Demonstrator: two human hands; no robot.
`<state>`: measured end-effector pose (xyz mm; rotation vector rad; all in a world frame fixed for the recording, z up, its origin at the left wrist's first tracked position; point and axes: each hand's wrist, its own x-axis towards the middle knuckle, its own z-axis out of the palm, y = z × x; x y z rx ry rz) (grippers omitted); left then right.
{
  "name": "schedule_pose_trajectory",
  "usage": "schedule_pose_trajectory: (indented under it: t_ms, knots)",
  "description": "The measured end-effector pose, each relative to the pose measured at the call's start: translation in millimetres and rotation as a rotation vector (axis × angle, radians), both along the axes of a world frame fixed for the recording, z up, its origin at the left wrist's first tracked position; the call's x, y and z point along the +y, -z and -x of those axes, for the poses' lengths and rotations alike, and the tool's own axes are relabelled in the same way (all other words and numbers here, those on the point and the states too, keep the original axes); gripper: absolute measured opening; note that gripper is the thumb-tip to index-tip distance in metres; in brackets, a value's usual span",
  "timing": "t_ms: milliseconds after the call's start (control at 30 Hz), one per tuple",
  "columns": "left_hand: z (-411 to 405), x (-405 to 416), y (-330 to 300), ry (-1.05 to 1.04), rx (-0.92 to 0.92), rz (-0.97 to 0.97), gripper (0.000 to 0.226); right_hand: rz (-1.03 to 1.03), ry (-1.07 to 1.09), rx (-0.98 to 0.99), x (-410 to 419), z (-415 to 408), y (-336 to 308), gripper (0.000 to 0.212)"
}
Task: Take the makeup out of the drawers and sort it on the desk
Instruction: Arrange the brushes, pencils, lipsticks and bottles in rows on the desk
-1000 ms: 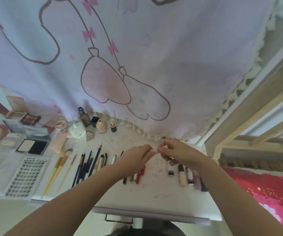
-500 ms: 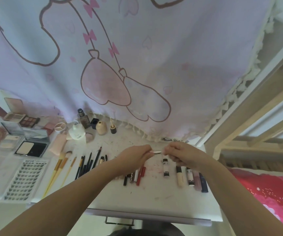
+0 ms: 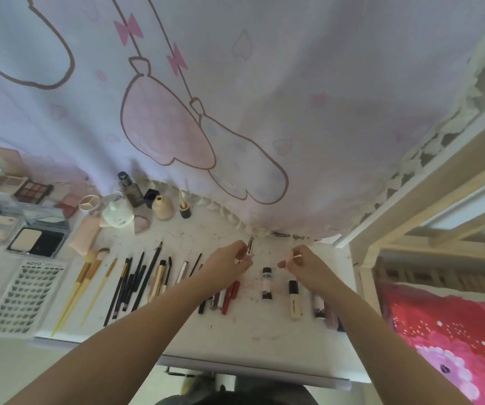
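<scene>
Two hands worked over the white desk (image 3: 264, 343) in the head view, just beyond the row of lip tubes (image 3: 266, 283) that served as the marker for everything else. The left hand (image 3: 229, 263), above the left end of that row, pinched a small clear tube with a silvery end (image 3: 250, 247), holding it upright off the surface. The right hand (image 3: 301, 263), above the right end of the row, pinched a thin pale wand (image 3: 294, 257) between thumb and finger; tube and wand were apart. Each grip was therefore closed on its own piece.

Left of the tubes lay pencils and liners (image 3: 136, 280), then brushes (image 3: 89, 276), a lash tray (image 3: 23, 296) and compacts (image 3: 35, 242); bottles (image 3: 131, 190) stood behind, at the foot of the curtain (image 3: 264, 97).

Sorting looked well advanced, and the step in hand appeared to be checking an opened product. Next would likely be seating the wand back in the tube, which calls for lining up the narrow tip with the mouth, then laying it in the row.
</scene>
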<state>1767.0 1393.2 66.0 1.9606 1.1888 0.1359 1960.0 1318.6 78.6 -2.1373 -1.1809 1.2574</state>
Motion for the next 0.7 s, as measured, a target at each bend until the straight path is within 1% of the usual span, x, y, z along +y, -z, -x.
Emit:
schedule_pose_trajectory:
  t_ms: [67,167,233,333,400,567,700]
  knots:
    - [-11,3,8,-0.048,0.0,-0.081,0.019,-0.091,-0.054,-0.107,4,7,13,0.023]
    - [-26,6,20,-0.094,0.008,-0.116,0.02,-0.227,-0.046,-0.197,18,15,25,0.022]
    - [-35,7,27,-0.088,0.046,-0.164,0.019,-0.241,-0.054,-0.22,27,19,31,0.019]
    - [-44,9,38,-0.052,0.152,-0.271,0.017,-0.221,-0.102,-0.24,29,22,40,0.006]
    - [-47,10,44,-0.05,0.214,-0.305,0.019,-0.234,-0.119,-0.27,28,23,44,0.004]
    - [-47,8,51,-0.041,0.279,-0.332,0.021,-0.209,-0.146,-0.293,33,22,44,0.015]
    - [-43,8,45,-0.038,0.28,-0.291,0.033,-0.157,-0.129,-0.26,31,18,38,0.029]
